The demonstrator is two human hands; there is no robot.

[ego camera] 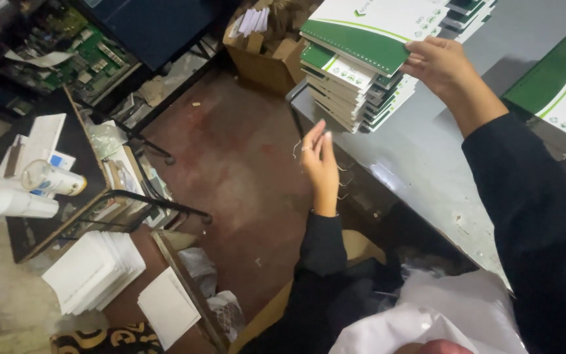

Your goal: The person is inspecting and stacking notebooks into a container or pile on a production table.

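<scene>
a small binding or print workshop: a stack of green and white spiral notebooks point(355, 72) at the corner of a grey metal workbench point(427, 170), a bare stained concrete floor point(237, 170), piles of white card point(93, 270), a cardboard box of scraps point(263, 62), and a circuit board point(83, 56) in an opened machine.

I have one view only, from the camera on the wearer's head, tilted steeply down and a little leftward; the grey table point(427, 164) fills the upper right of the frame close by, the reddish floor point(230, 164) the centre, farther off
</scene>
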